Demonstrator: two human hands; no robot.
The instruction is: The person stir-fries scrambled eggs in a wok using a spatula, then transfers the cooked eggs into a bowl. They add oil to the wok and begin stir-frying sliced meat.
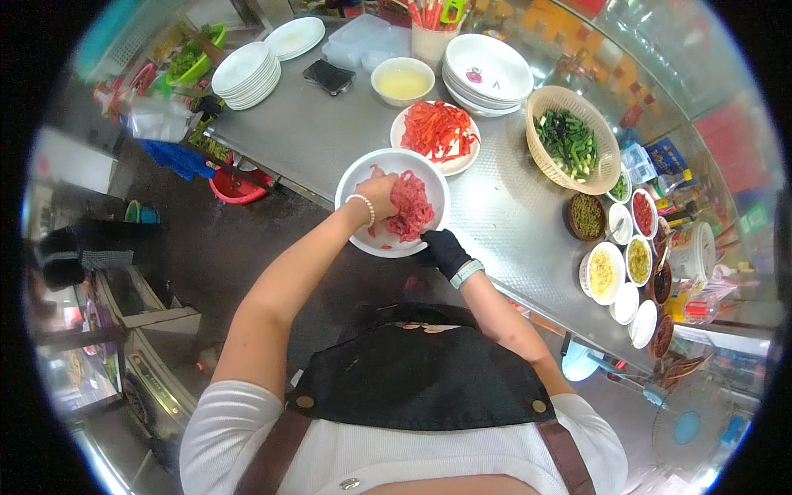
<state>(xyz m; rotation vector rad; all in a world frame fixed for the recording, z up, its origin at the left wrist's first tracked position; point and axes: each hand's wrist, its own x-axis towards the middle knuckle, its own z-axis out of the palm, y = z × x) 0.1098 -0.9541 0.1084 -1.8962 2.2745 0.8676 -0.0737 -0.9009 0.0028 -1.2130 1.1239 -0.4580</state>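
A white bowl (440, 185) stands out over the front edge of the metal worktop, with strips of raw red meat (411, 207) in it. Inside the bowl, my left hand (378, 195), bare with a beaded bracelet, is curled into the meat; its fingertips are hidden. My right hand (447, 252), in a black glove, grips the bowl's near right rim. Just beyond the bowl, and partly covered by it, lies a plate (456, 166) of sliced red peppers (436, 129). Behind that sits a bowl of pale yellow liquid (403, 83).
Stacked plates (244, 71), a phone (329, 77), large bowls (489, 65) and a utensil holder (431, 46) line the back. Rightward are a basket (537, 154) of cut greens (566, 142) and several seasoning bowls, one with chopped garlic (601, 273). A red basin (238, 187) is at lower left.
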